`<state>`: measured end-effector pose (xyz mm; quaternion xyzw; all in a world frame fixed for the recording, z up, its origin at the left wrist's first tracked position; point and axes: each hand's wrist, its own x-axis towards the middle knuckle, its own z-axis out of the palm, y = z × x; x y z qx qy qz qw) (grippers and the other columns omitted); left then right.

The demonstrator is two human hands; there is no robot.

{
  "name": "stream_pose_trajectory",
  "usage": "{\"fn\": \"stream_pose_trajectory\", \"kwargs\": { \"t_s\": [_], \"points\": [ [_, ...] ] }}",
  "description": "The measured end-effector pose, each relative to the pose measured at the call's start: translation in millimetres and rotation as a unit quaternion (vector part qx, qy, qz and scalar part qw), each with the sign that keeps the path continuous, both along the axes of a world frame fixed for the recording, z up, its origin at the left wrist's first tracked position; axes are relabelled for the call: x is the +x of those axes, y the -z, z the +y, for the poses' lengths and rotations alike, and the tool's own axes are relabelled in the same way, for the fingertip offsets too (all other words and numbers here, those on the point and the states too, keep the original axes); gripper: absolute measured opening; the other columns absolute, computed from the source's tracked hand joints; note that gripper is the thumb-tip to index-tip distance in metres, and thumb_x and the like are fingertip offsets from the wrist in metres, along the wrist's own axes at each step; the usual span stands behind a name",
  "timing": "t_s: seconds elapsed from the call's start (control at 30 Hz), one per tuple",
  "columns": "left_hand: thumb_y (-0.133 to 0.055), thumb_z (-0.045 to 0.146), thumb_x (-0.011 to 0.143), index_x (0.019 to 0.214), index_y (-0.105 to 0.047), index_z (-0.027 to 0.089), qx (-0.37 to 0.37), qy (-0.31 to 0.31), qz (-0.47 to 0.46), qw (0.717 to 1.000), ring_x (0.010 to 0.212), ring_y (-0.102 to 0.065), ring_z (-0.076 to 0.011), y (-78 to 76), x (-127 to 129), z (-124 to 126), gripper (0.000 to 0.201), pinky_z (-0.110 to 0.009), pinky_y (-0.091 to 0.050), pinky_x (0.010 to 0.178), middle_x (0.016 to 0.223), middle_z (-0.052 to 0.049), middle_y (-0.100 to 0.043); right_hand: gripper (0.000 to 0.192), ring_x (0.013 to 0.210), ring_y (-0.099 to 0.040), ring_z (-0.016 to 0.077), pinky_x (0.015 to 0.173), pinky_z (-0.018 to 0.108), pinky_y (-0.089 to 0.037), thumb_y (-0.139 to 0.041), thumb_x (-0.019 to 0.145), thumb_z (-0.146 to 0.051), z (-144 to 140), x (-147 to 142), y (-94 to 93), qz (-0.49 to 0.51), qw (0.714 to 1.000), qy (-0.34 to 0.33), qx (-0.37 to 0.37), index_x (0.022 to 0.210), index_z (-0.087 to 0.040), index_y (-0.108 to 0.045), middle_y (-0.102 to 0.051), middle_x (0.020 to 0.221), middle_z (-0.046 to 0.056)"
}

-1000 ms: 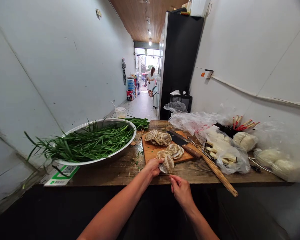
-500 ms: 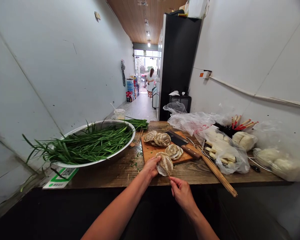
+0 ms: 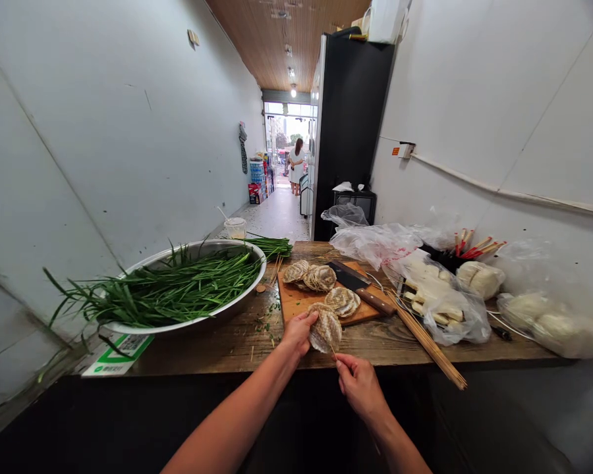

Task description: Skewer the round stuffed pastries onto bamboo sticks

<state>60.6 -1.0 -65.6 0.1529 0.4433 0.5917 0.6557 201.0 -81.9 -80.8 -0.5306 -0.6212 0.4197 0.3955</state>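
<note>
My left hand [image 3: 297, 333] is closed on a round, thin, brown-and-white food slice [image 3: 327, 329] with a ridged surface, held up in front of the cutting board [image 3: 296, 305]. Between the thumb and fingers of my right hand [image 3: 360, 378] is a thin wooden skewer [image 3: 334, 355]. Its upper end meets the lower edge of the slice; how deep it goes in is hidden. Similar slices lie on the board in a larger pile [image 3: 319, 278] and a smaller stack [image 3: 343, 301]. A cleaver [image 3: 358, 284] with a brown wooden handle rests across the board's right side.
A metal basin [image 3: 259, 280] heaped with green chives [image 3: 188, 286] stands at the left. Right of the board lies a bundle of wooden skewers [image 3: 432, 345], beside plastic bags of pale food [image 3: 439, 303]. A person [image 3: 296, 166] stands far off at the doorway.
The whole view has shifted slightly. Both hands keep their grips, with the skewer still against the lower edge of the slice.
</note>
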Motion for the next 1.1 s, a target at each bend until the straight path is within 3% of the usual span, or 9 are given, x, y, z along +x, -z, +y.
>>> {"fn": "stream_pose_trajectory", "kwargs": {
  "t_s": [0.3, 0.57, 0.8, 0.97, 1.1],
  "points": [
    [-0.066, 0.004, 0.066, 0.069, -0.065, 0.009, 0.008, 0.000, -0.006, 1.000, 0.051, -0.060, -0.0135, -3.1, -2, -1, 0.006, -0.024, -0.048, 0.055, 0.060, -0.004, -0.066, 0.042, 0.041, -0.041, 0.0109, 0.041, 0.021, -0.030, -0.041, 0.081, -0.038, 5, -6, -1.9, 0.002, 1.000, -0.018, 0.005, 0.088, -0.009, -0.070, -0.048, 0.044, -0.001],
    [-0.053, 0.001, 0.077, 0.074, -0.062, 0.009, -0.006, -0.011, -0.033, 0.999, 0.052, -0.061, -0.0129, -4.4, 3, -2, 0.012, -0.025, -0.050, 0.057, 0.063, -0.004, -0.066, 0.037, 0.040, -0.034, 0.0082, 0.040, 0.021, -0.023, -0.038, 0.082, -0.037, 16, -8, 2.1, 0.006, 0.999, -0.039, -0.003, 0.064, -0.013, -0.059, -0.040, 0.044, -0.004],
    [-0.051, 0.002, 0.080, 0.076, -0.060, 0.009, -0.018, -0.008, -0.052, 0.998, 0.052, -0.061, -0.0139, -5.4, 8, 1, 0.012, -0.027, -0.051, 0.057, 0.062, -0.004, -0.065, 0.033, 0.040, -0.036, 0.0088, 0.040, 0.020, -0.025, -0.039, 0.082, -0.036, 12, -1, -2.5, -0.008, 0.999, -0.047, 0.012, 0.069, -0.013, -0.060, -0.040, 0.045, -0.004],
    [-0.048, 0.002, 0.082, 0.077, -0.060, 0.009, -0.030, -0.005, -0.056, 0.998, 0.051, -0.061, -0.0136, -5.1, 13, 1, 0.014, -0.026, -0.051, 0.056, 0.062, -0.004, -0.065, 0.034, 0.044, -0.046, 0.0115, 0.045, 0.021, -0.035, -0.041, 0.082, -0.036, 8, 3, -1.5, -0.017, 0.999, -0.032, 0.010, 0.078, -0.013, -0.065, -0.050, 0.047, -0.002],
    [-0.047, 0.001, 0.082, 0.075, -0.059, 0.009, -0.040, -0.012, -0.060, 0.997, 0.051, -0.060, -0.0135, -4.1, 15, 2, 0.016, -0.027, -0.051, 0.058, 0.061, -0.004, -0.064, 0.037, 0.071, -0.063, 0.0188, 0.063, 0.026, -0.046, -0.036, 0.085, -0.031, 6, 5, -6.3, -0.068, 0.996, -0.023, 0.049, 0.090, -0.012, -0.067, -0.067, 0.071, 0.008]
  ]
}}
